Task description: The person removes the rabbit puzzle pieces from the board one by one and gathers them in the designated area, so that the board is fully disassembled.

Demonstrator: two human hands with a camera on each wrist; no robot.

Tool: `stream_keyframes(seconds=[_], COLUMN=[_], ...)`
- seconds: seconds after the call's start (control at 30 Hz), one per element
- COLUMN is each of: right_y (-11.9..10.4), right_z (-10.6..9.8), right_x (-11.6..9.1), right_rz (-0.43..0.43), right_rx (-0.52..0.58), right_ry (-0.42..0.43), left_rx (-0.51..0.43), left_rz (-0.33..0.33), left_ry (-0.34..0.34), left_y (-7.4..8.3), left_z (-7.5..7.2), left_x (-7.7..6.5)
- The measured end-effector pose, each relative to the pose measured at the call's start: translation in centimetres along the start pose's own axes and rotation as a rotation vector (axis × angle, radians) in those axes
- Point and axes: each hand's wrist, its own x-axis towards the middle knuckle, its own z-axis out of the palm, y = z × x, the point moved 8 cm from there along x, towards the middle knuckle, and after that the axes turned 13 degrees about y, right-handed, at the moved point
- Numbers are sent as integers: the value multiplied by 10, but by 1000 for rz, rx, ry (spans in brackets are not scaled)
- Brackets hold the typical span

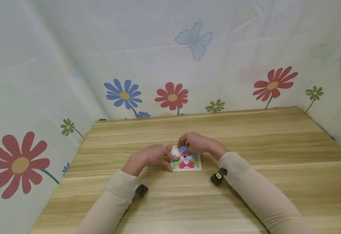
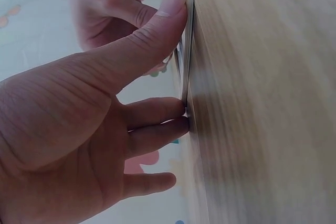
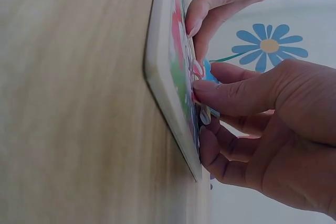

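Observation:
A small square wooden jigsaw puzzle (image 1: 186,169) with a cartoon animal picture and a pale frame lies flat on the table. My left hand (image 1: 154,155) is at its left side, thumb at the near left corner and one finger reaching onto the picture. In the left wrist view, the other fingers of the left hand (image 2: 79,124) stretch out fairly straight beside the board. Over the far part of the picture, my right hand (image 1: 198,143) pinches a blue puzzle piece (image 3: 211,72) between thumb and fingers. The piece stands tilted up from the board; fingers partly hide it.
The wood-grain table (image 1: 246,136) reaches back to a white cloth wall (image 1: 147,58) printed with flowers and a butterfly. Cloth also hangs at the left and right sides. Each wrist wears a small black camera, one near the left sleeve (image 1: 106,201), one near the right sleeve (image 1: 258,188).

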Motion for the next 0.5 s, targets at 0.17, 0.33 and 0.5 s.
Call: stream_keyframes(seconds=[0.17, 0.33, 0.5], right_y=[1, 1, 1], right_z=[-1, -3, -4], right_x=[0, 0, 0], right_rz=[4, -20, -21], right_rx=[2, -2, 20], right_ry=[6, 13, 15], left_rx=[-2, -6, -4], left_rz=[-4, -3, 3], left_ry=[1, 1, 1], left_y=[0, 0, -1], left_z=[0, -1, 0], left_x=[0, 0, 0])
